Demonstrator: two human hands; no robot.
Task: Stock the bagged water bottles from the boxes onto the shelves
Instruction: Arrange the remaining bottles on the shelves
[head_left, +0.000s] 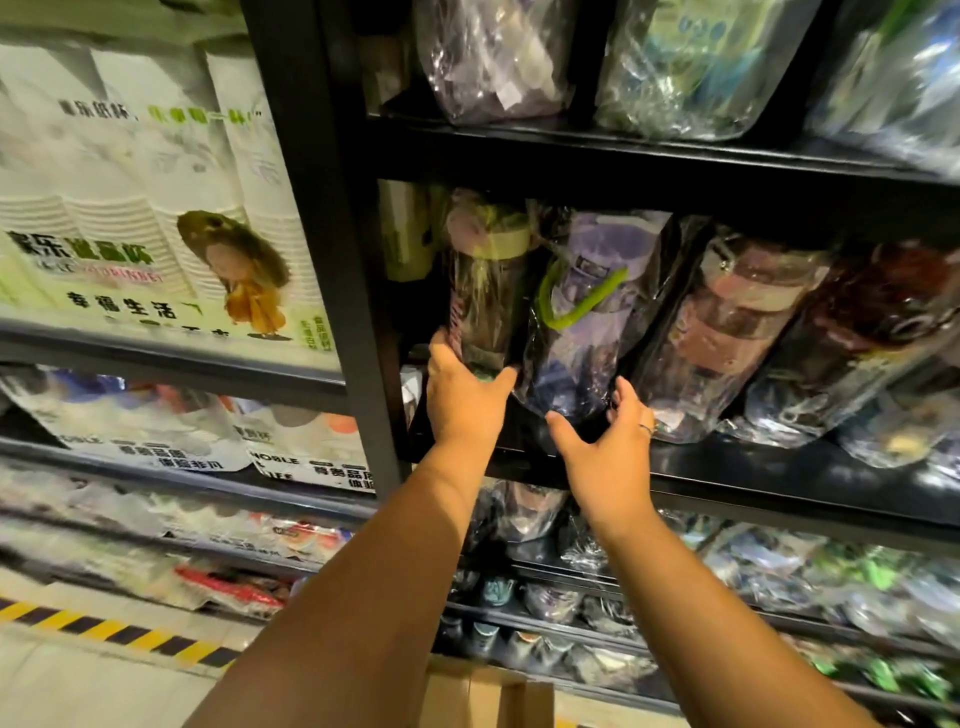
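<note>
A bagged bottle with a green lid (485, 280) stands at the left end of the black shelf (753, 467). My left hand (465, 402) grips its bottom end from below, thumb on one side and fingers on the other. Beside it leans a bagged purple bottle with a green strap (587, 312). My right hand (602, 441) is spread under that purple bag, fingers straight, touching its lower edge. Two bagged reddish-brown bottles (727, 332) lean further right on the same shelf.
A black upright post (332, 249) borders the shelf on the left, with packs of paper cups (156, 208) beyond it. More bagged bottles fill the shelf above (685, 67) and those below (779, 571). An open cardboard box (483, 693) sits below my arms. Striped floor tape (104, 629) runs at the lower left.
</note>
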